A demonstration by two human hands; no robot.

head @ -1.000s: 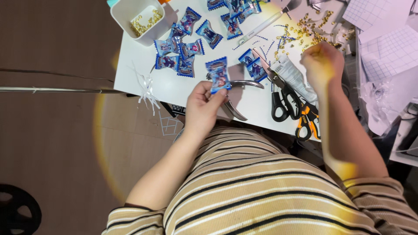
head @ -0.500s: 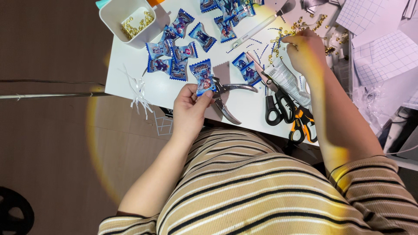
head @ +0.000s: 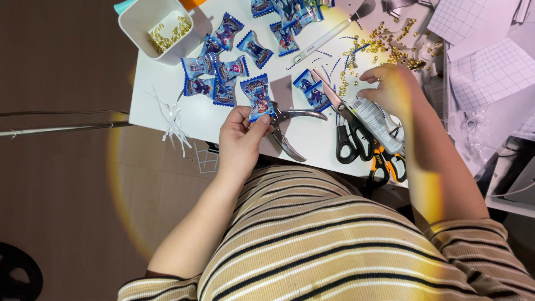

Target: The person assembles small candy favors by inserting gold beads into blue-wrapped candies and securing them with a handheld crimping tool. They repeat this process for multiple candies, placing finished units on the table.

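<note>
My left hand (head: 239, 139) pinches a small blue candy packet (head: 257, 96) by its lower edge, over the white table (head: 161, 106). Silver pliers (head: 290, 125) lie just right of it. My right hand (head: 393, 89) hovers with curled fingers beside a scatter of small gold beads (head: 384, 44); whether it holds one is hidden. A white tube (head: 376, 122) lies under that hand. Several more blue packets (head: 223, 72) lie spread across the table's far side.
A white square cup (head: 159, 25) with gold beads stands at the far left. Black scissors (head: 351, 131) and orange-handled scissors (head: 387, 164) lie near the front edge. A white pen-like tool (head: 326, 36), white plastic strips (head: 173, 120) and grid paper (head: 490, 61) also lie here.
My left hand has stayed on the blue packet, tilting it slightly. My right hand has drawn back from the gold beads toward the scissors.
</note>
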